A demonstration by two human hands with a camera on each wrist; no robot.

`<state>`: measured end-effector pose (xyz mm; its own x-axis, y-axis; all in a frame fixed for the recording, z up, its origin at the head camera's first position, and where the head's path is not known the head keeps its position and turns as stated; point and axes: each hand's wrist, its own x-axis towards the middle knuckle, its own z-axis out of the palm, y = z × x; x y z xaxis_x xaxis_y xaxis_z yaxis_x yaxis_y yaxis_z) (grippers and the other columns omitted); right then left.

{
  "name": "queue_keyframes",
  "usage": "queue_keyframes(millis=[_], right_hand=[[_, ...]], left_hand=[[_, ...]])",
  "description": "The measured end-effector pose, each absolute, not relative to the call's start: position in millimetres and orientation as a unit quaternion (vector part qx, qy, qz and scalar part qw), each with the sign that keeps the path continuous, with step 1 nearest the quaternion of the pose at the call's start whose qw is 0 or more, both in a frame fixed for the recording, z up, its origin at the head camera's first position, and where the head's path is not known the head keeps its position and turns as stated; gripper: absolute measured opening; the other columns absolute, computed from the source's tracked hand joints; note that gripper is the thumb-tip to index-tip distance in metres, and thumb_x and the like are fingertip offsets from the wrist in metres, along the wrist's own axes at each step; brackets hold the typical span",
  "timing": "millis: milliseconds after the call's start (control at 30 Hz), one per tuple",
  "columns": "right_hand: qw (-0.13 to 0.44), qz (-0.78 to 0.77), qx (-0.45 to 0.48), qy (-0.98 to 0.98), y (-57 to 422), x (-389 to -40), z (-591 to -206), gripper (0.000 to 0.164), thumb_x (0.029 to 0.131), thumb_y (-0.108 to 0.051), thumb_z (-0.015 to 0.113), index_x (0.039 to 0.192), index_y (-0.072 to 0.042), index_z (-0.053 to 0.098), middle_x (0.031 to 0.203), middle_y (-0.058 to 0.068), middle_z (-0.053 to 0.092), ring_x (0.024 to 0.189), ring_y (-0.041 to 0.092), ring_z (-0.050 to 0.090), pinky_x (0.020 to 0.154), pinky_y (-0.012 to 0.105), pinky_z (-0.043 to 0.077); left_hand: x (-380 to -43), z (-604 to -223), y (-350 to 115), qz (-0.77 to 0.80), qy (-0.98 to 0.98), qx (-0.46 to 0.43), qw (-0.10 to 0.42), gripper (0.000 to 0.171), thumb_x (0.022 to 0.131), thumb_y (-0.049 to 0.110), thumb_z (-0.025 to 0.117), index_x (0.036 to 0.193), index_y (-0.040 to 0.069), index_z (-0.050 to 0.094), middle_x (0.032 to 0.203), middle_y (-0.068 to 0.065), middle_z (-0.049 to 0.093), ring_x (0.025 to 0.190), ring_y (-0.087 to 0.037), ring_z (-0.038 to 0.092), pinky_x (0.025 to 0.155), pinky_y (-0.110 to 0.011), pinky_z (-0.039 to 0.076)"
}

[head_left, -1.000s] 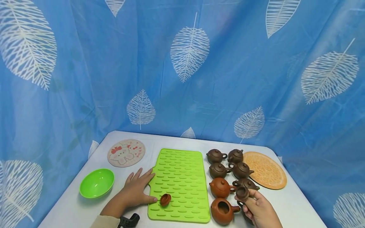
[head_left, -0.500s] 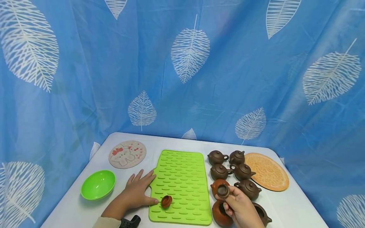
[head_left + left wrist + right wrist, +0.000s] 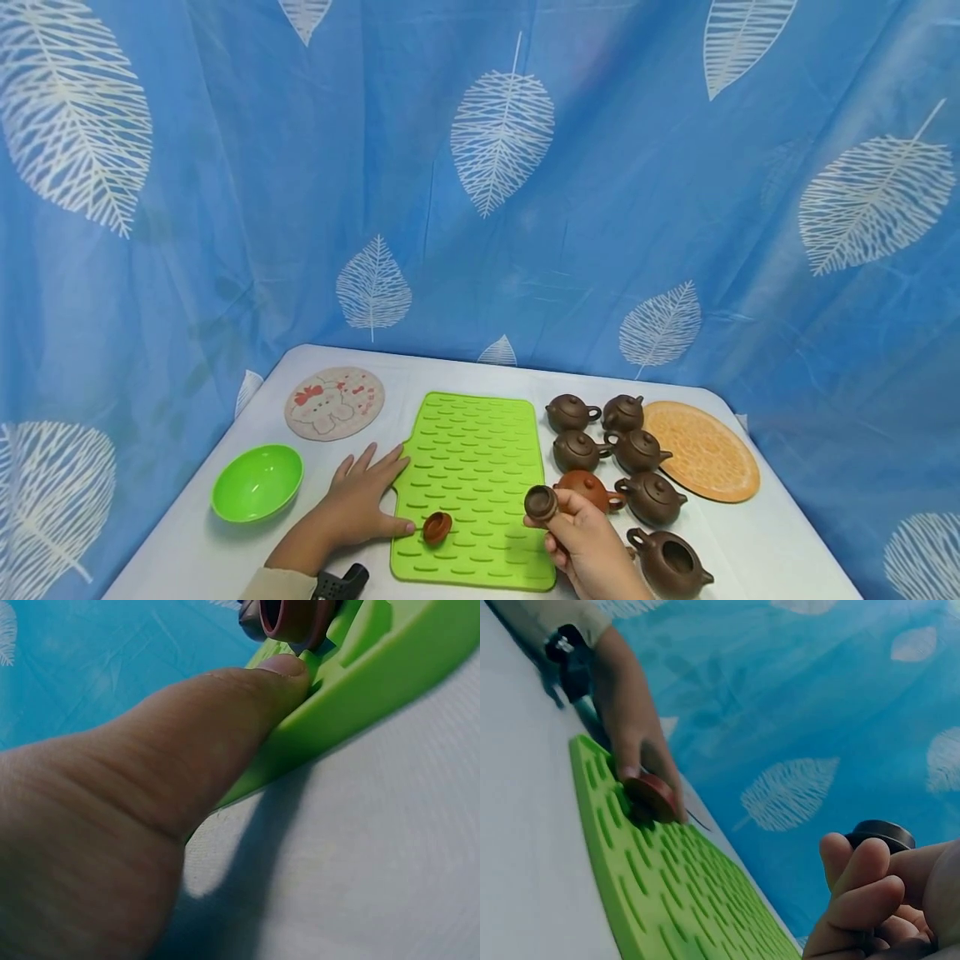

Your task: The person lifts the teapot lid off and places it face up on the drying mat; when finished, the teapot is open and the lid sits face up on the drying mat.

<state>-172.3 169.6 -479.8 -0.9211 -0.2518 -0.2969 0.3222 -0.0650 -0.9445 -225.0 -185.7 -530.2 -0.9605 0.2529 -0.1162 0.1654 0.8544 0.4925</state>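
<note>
My right hand (image 3: 588,546) pinches a small dark brown teapot lid (image 3: 540,504) above the right edge of the green ridged mat (image 3: 480,450); its hollow underside faces up. In the right wrist view, only part of that lid (image 3: 885,834) shows beyond the fingers. My left hand (image 3: 358,504) rests with spread fingers at the mat's left edge. A reddish-brown lid (image 3: 437,527) lies upturned on the mat, by the left thumb (image 3: 225,712). An uncovered dark teapot (image 3: 671,567) stands right of my right hand. The uncovered reddish teapot is hidden behind that hand.
Several lidded dark teapots (image 3: 576,451) and a lidded reddish one (image 3: 588,490) stand in two columns right of the mat. Beyond them lies a round orange-brown mat (image 3: 705,454). At left are a green bowl (image 3: 257,483) and a round cartoon mat (image 3: 333,404).
My right hand has carried the dark lid left from the right column of teapots to the mat's edge, uncovering the open dark teapot to view. My left hand has stayed put.
</note>
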Motion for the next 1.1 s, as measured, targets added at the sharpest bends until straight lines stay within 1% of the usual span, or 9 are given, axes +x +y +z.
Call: queue_keyframes(millis=[100, 233, 267, 333, 467, 633, 867, 1000, 1100], right_hand=[[0.191, -0.722, 0.024, 0.664, 161, -172, -481, 0.044, 0.106, -0.032, 0.064, 0.137, -0.002, 0.052, 0.105, 0.004, 0.075, 0.070, 0.007, 0.052, 0.058, 0.021, 0.045], [0.184, -0.722, 0.026, 0.666, 151, -173, -482, 0.033, 0.108, -0.018, 0.058, 0.136, -0.001, 0.051, 0.104, 0.005, 0.077, 0.069, 0.009, 0.053, 0.058, 0.023, 0.045], [0.184, -0.723, 0.027, 0.665, 148, -173, -482, 0.032, 0.108, -0.017, 0.058, 0.135, -0.001, 0.051, 0.103, 0.005, 0.077, 0.069, 0.009, 0.053, 0.058, 0.023, 0.044], [0.185, -0.723, 0.029, 0.665, 143, -174, -484, 0.032, 0.108, -0.016, 0.058, 0.135, -0.001, 0.052, 0.101, 0.005, 0.077, 0.068, 0.009, 0.053, 0.058, 0.022, 0.044], [0.198, -0.716, 0.032, 0.669, 133, -174, -490, 0.036, 0.107, -0.021, 0.062, 0.135, -0.001, 0.051, 0.099, 0.005, 0.076, 0.067, 0.009, 0.053, 0.056, 0.022, 0.043], [0.212, -0.685, 0.030, 0.697, 124, -174, -501, 0.030, 0.107, -0.019, 0.061, 0.131, -0.002, 0.055, 0.100, 0.006, 0.078, 0.064, 0.010, 0.055, 0.056, 0.024, 0.045], [0.200, -0.630, 0.037, 0.749, 118, -173, -513, 0.024, 0.104, -0.013, 0.059, 0.126, -0.003, 0.059, 0.095, 0.004, 0.079, 0.061, 0.012, 0.057, 0.056, 0.027, 0.046], [0.190, -0.613, 0.039, 0.766, 115, -170, -515, 0.021, 0.105, -0.009, 0.057, 0.125, -0.003, 0.060, 0.091, 0.003, 0.079, 0.058, 0.012, 0.056, 0.053, 0.027, 0.044], [0.192, -0.600, 0.053, 0.775, 111, -168, -515, 0.019, 0.104, -0.010, 0.057, 0.123, -0.006, 0.061, 0.083, 0.003, 0.077, 0.053, 0.012, 0.053, 0.048, 0.026, 0.041]], left_hand=[[-225, -532, -185, 0.246, 0.959, 0.109, 0.089, 0.114, 0.066, 0.077, 0.084, 0.158, 0.020, 0.049, 0.172, 0.000, 0.032, 0.160, -0.046, 0.013, 0.125, -0.072, 0.003], [-227, -533, -185, 0.246, 0.959, 0.114, 0.085, 0.113, 0.066, 0.078, 0.083, 0.158, 0.020, 0.049, 0.172, 0.001, 0.032, 0.161, -0.045, 0.012, 0.125, -0.071, 0.003], [-227, -533, -185, 0.246, 0.959, 0.115, 0.085, 0.113, 0.067, 0.078, 0.083, 0.158, 0.020, 0.049, 0.172, 0.001, 0.032, 0.161, -0.045, 0.012, 0.125, -0.071, 0.003], [-228, -532, -186, 0.246, 0.959, 0.116, 0.084, 0.113, 0.067, 0.077, 0.083, 0.158, 0.021, 0.049, 0.172, 0.001, 0.031, 0.161, -0.045, 0.012, 0.125, -0.071, 0.003], [-227, -532, -187, 0.245, 0.959, 0.111, 0.086, 0.113, 0.066, 0.077, 0.084, 0.158, 0.020, 0.049, 0.172, 0.001, 0.032, 0.161, -0.045, 0.012, 0.125, -0.071, 0.003], [-225, -531, -187, 0.247, 0.959, 0.106, 0.089, 0.113, 0.066, 0.076, 0.084, 0.158, 0.020, 0.049, 0.172, 0.001, 0.032, 0.161, -0.045, 0.012, 0.125, -0.071, 0.002], [-226, -531, -187, 0.248, 0.958, 0.110, 0.089, 0.113, 0.066, 0.078, 0.082, 0.158, 0.021, 0.049, 0.172, 0.001, 0.032, 0.161, -0.044, 0.011, 0.126, -0.070, 0.002], [-226, -531, -187, 0.250, 0.958, 0.113, 0.090, 0.113, 0.067, 0.079, 0.081, 0.158, 0.021, 0.048, 0.172, 0.001, 0.032, 0.161, -0.044, 0.011, 0.125, -0.070, 0.002], [-226, -531, -187, 0.248, 0.958, 0.114, 0.089, 0.113, 0.067, 0.079, 0.081, 0.158, 0.021, 0.048, 0.172, 0.000, 0.032, 0.161, -0.044, 0.012, 0.125, -0.070, 0.003]])
